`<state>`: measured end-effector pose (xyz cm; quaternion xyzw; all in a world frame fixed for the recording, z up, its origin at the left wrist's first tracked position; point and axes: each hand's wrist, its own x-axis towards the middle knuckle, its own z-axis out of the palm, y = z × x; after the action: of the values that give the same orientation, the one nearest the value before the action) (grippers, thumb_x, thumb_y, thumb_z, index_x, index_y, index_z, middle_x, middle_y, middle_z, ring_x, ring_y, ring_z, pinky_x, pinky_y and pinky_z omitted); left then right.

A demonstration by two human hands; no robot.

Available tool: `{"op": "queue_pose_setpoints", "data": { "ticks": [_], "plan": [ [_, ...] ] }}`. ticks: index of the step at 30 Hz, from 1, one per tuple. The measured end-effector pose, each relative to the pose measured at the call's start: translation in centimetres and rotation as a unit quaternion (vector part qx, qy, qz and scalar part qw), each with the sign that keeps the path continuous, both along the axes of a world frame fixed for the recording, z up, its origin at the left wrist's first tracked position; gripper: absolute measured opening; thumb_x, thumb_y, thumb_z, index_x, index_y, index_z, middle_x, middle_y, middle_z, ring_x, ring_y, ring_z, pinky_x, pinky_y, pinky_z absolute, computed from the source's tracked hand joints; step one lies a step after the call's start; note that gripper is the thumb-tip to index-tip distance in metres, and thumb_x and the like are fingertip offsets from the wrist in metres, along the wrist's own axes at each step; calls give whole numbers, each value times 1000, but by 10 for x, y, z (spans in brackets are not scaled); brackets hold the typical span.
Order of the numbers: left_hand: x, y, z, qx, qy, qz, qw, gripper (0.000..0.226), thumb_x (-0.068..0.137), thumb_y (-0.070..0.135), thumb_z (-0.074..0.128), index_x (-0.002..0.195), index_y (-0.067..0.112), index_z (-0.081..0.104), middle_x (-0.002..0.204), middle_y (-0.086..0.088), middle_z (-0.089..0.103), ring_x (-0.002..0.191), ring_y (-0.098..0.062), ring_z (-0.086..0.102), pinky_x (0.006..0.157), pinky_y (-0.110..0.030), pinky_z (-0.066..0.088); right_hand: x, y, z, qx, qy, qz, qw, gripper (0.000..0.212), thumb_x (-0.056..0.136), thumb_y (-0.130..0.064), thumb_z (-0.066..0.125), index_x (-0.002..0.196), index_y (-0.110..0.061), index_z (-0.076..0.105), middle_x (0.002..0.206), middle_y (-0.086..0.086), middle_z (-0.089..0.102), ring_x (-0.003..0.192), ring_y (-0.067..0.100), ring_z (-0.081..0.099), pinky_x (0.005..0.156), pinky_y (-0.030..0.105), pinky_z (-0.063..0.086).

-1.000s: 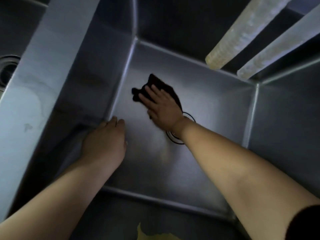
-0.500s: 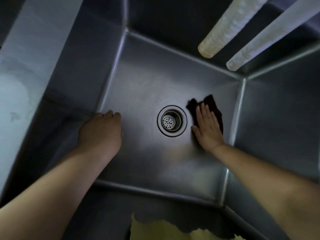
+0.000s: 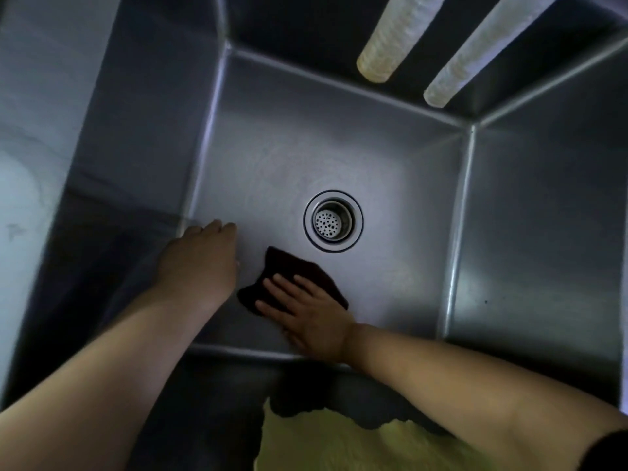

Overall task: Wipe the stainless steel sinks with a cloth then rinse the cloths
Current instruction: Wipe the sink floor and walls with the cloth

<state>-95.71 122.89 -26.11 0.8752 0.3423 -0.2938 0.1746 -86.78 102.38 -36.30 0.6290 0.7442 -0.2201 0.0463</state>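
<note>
**Wiping sink floor, near-side pass**

My right hand [image 3: 306, 314] lies flat on the dark cloth [image 3: 289, 277], fingers straight, pressing it onto the sink [image 3: 339, 144] floor. No grip, just palm and finger pressure. Cloth sits on the basin bottom just on my side of the drain [image 3: 333, 220], near it but not over it, and close to the near wall.

My left hand [image 3: 200, 263] holds nothing. It rests against the left side of the basin floor where floor meets wall, fingers bent down at the tips. Looks like bracing only.

Handling, my read:
- Cloth is soft, limp and light. It bunches at the corners; one corner sticks up toward the drain. Whether it is wet I cannot tell.
- On smooth steel it should slide easily under a flat palm. Push too lightly and the hand may slip over it.
- For wiping: keep the palm centred on it so the edges don't fold under.
- For rinsing later: gather it from the middle and bunch it in the fist.

Two pale tubes [image 3: 394, 39] hang over the far edge. Yellow-green material [image 3: 339, 443] at the bottom of view.
</note>
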Motion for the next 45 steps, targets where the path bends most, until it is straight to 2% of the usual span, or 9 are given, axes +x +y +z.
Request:
{"op": "queue_pose_setpoints", "data": {
  "ticks": [8, 12, 14, 17, 19, 22, 28, 35, 45],
  "plan": [
    [0, -1, -3, 0, -2, -16, 1000, 46, 92, 29, 49, 135, 18, 38, 142, -2, 41, 123, -27, 44, 95, -41, 45, 59, -57, 8, -55, 50, 149, 986, 58, 95, -32, 49, 148, -29, 27, 157, -1, 11, 146, 18, 2, 118, 39, -4],
    [-2, -1, -4, -2, -16, -10, 1000, 49, 90, 30, 52, 135, 19, 37, 139, 0, 44, 120, -26, 47, 93, -40, 47, 104, -64, 14, -18, -6, 59, 998, 72, 79, -29, 72, 143, -28, 38, 152, 0, 26, 141, 23, 21, 110, 52, 20],
    [-2, -1, -4, 10, -20, -16, 1000, 50, 90, 31, 52, 136, 20, 36, 138, 0, 44, 120, -25, 48, 92, -37, 47, 130, -58, 14, -10, -48, -20, 999, 78, 75, -27, 76, 144, -22, 38, 151, 5, 24, 138, 30, 23, 108, 54, 21],
    [-3, -3, -7, 9, -26, -10, 1000, 53, 92, 30, 50, 140, 19, 32, 145, 0, 38, 124, -24, 45, 94, -34, 42, 161, -34, 12, -26, -78, -160, 984, 79, 86, -28, 60, 148, -23, 12, 154, 6, 6, 143, 32, 6, 118, 38, 1],
    [-4, -3, -8, 14, -32, -3, 999, 53, 93, 29, 48, 142, 20, 29, 149, 1, 34, 128, -22, 42, 95, -32, 42, 173, -4, 8, -39, -88, -254, 962, 72, 90, -34, 42, 147, -28, -2, 156, 3, -5, 146, 27, -3, 114, 28, -12],
    [-4, -3, -10, 27, -42, -2, 999, 54, 93, 29, 47, 143, 20, 28, 151, 1, 32, 130, -21, 40, 97, -32, 40, 178, 56, 2, -20, -101, -347, 932, 70, 91, -35, 36, 150, -23, 2, 159, 10, -3, 146, 24, -6, 114, 31, -9],
    [-2, -2, -12, 45, -61, -7, 997, 52, 95, 26, 43, 144, 21, 25, 151, 1, 30, 130, -20, 40, 99, -30, 39, 141, 160, -3, 34, -83, -254, 963, 65, 93, -35, 37, 152, -24, 11, 159, 14, 5, 146, 32, 2, 116, 43, 2],
    [-5, -3, -16, 57, -71, 0, 996, 55, 94, 25, 43, 145, 22, 23, 152, 1, 28, 131, -19, 38, 98, -31, 38, 118, 258, -10, 56, -98, -142, 983, 63, 94, -37, 39, 151, -27, 13, 160, 9, 7, 147, 26, 1, 117, 38, 0],
    [-5, -4, -20, 52, -54, -23, 997, 58, 94, 32, 44, 146, 24, 19, 153, 4, 25, 130, -18, 38, 96, -31, 40, 202, 203, -5, 68, -75, -272, 957, 59, 94, -45, 33, 150, -31, 19, 159, 5, 13, 146, 24, 8, 118, 41, 6]
  ]
}}
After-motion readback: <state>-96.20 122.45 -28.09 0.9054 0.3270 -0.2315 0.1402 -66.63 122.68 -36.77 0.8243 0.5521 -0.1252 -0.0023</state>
